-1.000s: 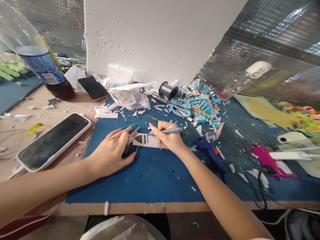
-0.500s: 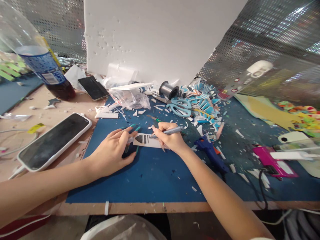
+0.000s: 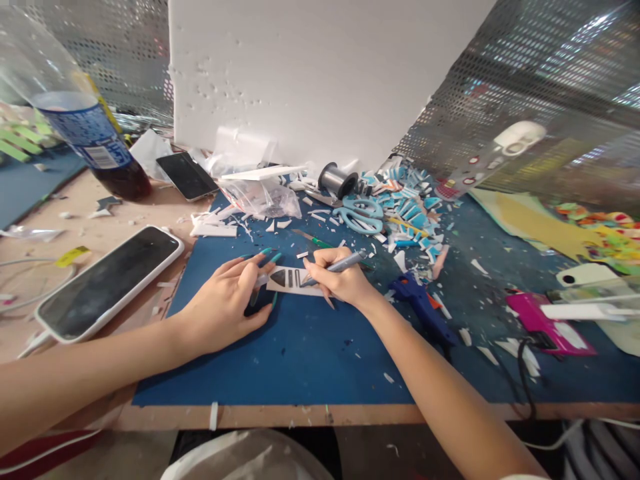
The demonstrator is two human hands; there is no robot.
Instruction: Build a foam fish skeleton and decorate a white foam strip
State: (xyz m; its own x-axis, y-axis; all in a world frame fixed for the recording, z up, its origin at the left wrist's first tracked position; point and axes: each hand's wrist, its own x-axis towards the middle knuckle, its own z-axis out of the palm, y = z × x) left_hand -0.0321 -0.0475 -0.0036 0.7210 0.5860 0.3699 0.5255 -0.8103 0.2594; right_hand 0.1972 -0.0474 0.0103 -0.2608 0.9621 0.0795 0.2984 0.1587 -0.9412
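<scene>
In the head view, the left hand [image 3: 225, 303], its long nails painted teal, lies palm down with its fingers bent at the left end of a flat white strip bearing dark drawn shapes [image 3: 294, 281]; a small pale translucent piece shows among those fingers, but whether they grip it I cannot tell. The right hand [image 3: 345, 280] is closed around a slim grey pen [image 3: 349, 261], its tip down at the strip, which lies between both hands on a dark blue mat [image 3: 300, 353]. Just beyond the right hand is a thin green-handled tool [image 3: 316, 242], farther off light-blue-handled scissors [image 3: 360, 217]; to its right, a dark blue glue gun [image 3: 423, 310]. Left of the left hand lies a white-cased black-screened phone [image 3: 110, 283].
</scene>
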